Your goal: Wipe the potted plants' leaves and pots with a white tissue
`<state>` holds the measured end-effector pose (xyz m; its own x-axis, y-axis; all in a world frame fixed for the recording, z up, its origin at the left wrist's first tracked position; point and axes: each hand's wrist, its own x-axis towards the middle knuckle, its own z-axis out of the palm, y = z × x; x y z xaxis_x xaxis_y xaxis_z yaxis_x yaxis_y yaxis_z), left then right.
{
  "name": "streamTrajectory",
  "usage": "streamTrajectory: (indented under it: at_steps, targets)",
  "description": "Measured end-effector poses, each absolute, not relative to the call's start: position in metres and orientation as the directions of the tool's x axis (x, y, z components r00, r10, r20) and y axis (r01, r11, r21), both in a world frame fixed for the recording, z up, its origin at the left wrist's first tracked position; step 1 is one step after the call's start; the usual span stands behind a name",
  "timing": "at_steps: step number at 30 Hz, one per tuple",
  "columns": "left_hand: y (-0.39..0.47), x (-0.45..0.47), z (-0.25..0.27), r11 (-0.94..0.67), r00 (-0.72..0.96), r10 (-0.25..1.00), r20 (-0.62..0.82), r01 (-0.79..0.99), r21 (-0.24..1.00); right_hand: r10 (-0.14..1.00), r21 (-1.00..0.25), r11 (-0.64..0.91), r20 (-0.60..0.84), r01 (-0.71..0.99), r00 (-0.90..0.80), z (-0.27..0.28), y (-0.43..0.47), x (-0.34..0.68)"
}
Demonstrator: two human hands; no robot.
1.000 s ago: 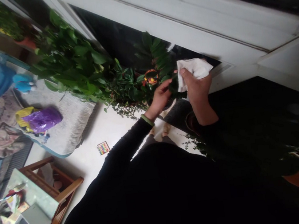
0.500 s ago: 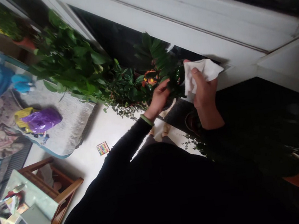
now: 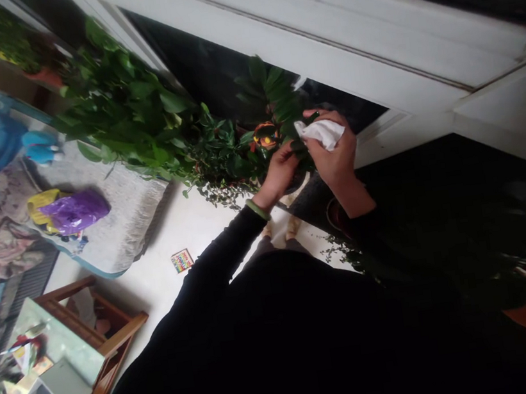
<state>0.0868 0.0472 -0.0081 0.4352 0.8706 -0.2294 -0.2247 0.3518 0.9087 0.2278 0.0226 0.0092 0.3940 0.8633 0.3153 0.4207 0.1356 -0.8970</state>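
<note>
Prob. cloth [image 3: 325,132] w/in R hand [image 3: 337,153]

Leafy plants [image 3: 130,111] crowd the outer side of the left hand [image 3: 282,172]; the white window frame [image 3: 322,60] bars the way beyond. Toward the right hand [image 3: 337,155], only a narrow gap — dark leaves [image 3: 302,152] in it. Wider room opens over the pale floor [image 3: 154,276], between the left sleeve [image 3: 220,257] and the wooden table [image 3: 126,333].

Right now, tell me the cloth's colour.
The cloth is white, as the head view shows.
</note>
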Motion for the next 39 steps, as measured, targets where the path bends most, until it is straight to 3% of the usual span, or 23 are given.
streamTrajectory:
  at_steps: [6,16,22,30,39]
  targets:
    - [0.042,0.084,-0.002,0.345,0.474,0.859,-0.196,-0.249,0.905,0.798,-0.951,0.107,0.256,0.289,0.546,0.007,0.034,0.243]
    - [0.040,0.084,0.000,0.340,0.235,0.931,-0.278,-0.291,0.894,0.776,-0.998,0.033,0.059,0.053,0.629,-0.002,0.008,0.254]
    - [0.041,0.087,0.001,0.398,0.198,0.916,-0.349,-0.327,0.858,0.891,-0.987,0.005,0.076,0.159,0.448,0.014,0.008,0.229]
    - [0.044,0.079,-0.008,0.297,0.315,0.928,-0.200,-0.300,0.906,0.884,-0.973,0.002,0.110,0.232,0.454,-0.011,0.012,0.232]
    - [0.043,0.088,-0.013,0.363,0.341,0.902,-0.266,-0.262,0.894,0.840,-0.991,-0.070,0.005,0.116,0.543,-0.005,0.009,0.228]
